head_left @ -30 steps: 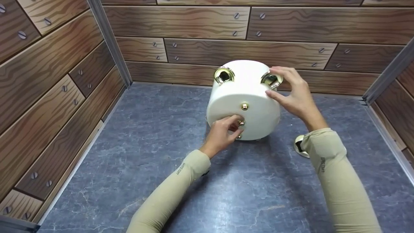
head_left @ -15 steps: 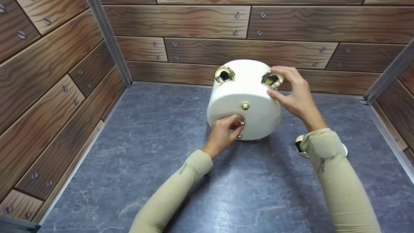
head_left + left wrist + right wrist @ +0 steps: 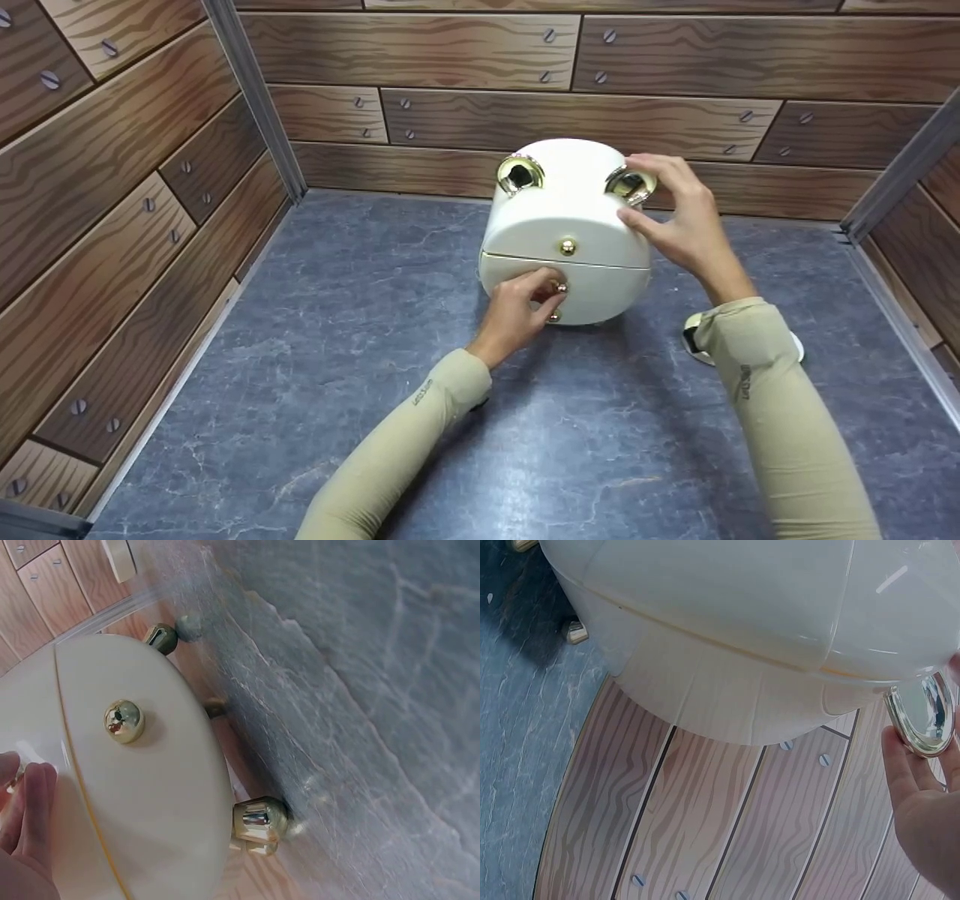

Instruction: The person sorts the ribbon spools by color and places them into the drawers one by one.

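A white rounded drawer box [image 3: 592, 296] with gold knobs stands on the floor, two gold rings on its top. My left hand [image 3: 517, 304] pinches the middle knob [image 3: 561, 287] on its front. A thin line runs across the front between the upper knob [image 3: 568, 247] and the middle one. The bottom knob [image 3: 124, 721] and a gold foot [image 3: 259, 819] show in the left wrist view. My right hand [image 3: 679, 214] holds the right gold ring [image 3: 922, 716], thumb in front and fingers behind. The left gold ring [image 3: 520, 175] is untouched.
A white and gold round piece [image 3: 694, 337] lies on the floor at the right, partly hidden by the right sleeve [image 3: 757, 337]. Wood-patterned walls [image 3: 450, 120] enclose the grey marbled floor [image 3: 360, 300] at the back and both sides.
A seam line has appeared across the box front above the middle knob, where the face looked unbroken before. Both hands stay almost in place.
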A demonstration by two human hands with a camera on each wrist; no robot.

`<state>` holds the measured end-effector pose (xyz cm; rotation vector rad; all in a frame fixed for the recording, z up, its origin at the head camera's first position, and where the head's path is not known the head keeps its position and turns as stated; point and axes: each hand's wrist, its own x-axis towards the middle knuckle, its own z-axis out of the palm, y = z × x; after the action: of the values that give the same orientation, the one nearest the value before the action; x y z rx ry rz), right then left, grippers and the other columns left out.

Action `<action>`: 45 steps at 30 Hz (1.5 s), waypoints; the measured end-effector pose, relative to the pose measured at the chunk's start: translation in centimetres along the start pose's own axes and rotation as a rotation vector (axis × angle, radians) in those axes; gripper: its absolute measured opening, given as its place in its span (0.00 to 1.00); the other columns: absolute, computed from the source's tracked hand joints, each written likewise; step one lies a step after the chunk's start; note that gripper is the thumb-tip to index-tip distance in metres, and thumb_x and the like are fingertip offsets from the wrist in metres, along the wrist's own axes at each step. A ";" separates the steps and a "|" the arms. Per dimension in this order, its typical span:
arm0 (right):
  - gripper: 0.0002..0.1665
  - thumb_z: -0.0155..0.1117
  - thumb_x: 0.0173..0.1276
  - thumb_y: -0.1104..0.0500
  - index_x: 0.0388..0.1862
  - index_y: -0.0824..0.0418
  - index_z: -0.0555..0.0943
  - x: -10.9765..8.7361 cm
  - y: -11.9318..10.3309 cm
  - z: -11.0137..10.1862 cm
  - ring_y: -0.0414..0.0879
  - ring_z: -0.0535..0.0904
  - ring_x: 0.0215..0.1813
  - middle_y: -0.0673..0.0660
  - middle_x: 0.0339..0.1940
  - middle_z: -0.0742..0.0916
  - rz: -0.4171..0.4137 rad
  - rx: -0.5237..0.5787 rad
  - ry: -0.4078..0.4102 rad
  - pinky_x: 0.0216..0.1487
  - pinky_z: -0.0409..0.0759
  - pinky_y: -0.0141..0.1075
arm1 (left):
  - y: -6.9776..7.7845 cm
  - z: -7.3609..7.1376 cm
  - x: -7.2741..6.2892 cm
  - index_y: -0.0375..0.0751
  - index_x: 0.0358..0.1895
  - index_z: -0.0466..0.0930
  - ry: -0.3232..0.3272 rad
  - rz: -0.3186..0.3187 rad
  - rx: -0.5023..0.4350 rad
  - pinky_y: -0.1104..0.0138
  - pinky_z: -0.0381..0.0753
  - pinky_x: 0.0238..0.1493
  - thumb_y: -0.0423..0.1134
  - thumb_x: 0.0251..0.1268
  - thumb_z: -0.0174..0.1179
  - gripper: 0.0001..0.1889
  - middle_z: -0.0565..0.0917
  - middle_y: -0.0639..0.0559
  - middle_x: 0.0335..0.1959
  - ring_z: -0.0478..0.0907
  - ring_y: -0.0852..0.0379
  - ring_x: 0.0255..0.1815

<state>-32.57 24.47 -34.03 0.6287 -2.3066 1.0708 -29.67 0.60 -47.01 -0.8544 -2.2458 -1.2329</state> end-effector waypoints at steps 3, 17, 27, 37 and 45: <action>0.37 0.80 0.59 0.65 0.68 0.55 0.80 0.0 0.0 0.0 0.50 0.76 0.69 0.55 0.69 0.81 -0.003 -0.003 -0.001 0.71 0.73 0.33 | 0.0 0.0 -0.1 0.40 0.46 0.84 0.005 0.009 0.010 0.80 0.84 0.42 0.34 0.68 0.69 0.07 0.90 0.50 0.38 0.89 0.60 0.37; 0.36 0.79 0.60 0.65 0.68 0.57 0.80 0.0 -0.1 -0.2 0.54 0.74 0.71 0.57 0.69 0.81 -0.005 0.001 -0.011 0.77 0.68 0.54 | 0.2 -0.4 -0.9 0.39 0.46 0.84 -0.007 0.052 0.018 0.80 0.84 0.44 0.34 0.68 0.69 0.07 0.90 0.49 0.40 0.89 0.59 0.39; 0.37 0.79 0.60 0.66 0.68 0.57 0.80 0.0 0.0 -0.1 0.55 0.74 0.71 0.58 0.69 0.81 -0.007 0.004 -0.012 0.78 0.67 0.54 | 0.8 -0.8 -2.1 0.39 0.47 0.85 -0.013 0.073 0.033 0.79 0.85 0.44 0.34 0.69 0.69 0.08 0.90 0.49 0.41 0.89 0.58 0.39; 0.36 0.79 0.60 0.65 0.68 0.56 0.80 0.0 -0.2 -0.2 0.55 0.73 0.72 0.57 0.70 0.81 0.010 0.012 -0.017 0.78 0.66 0.56 | 1.7 -1.1 -3.4 0.41 0.48 0.85 0.009 0.105 0.068 0.73 0.86 0.47 0.35 0.68 0.70 0.09 0.91 0.52 0.41 0.88 0.60 0.40; 0.36 0.79 0.60 0.65 0.68 0.56 0.80 0.0 -0.2 -0.3 0.56 0.73 0.72 0.57 0.70 0.81 0.011 0.007 -0.020 0.79 0.65 0.56 | 2.3 -1.0 -4.2 0.41 0.49 0.86 0.008 0.115 0.090 0.77 0.85 0.49 0.35 0.67 0.70 0.10 0.91 0.51 0.41 0.88 0.59 0.40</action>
<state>-32.40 24.58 -33.78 0.6323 -2.3270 1.0828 -24.96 -0.63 -47.80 -0.9285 -2.1949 -1.0740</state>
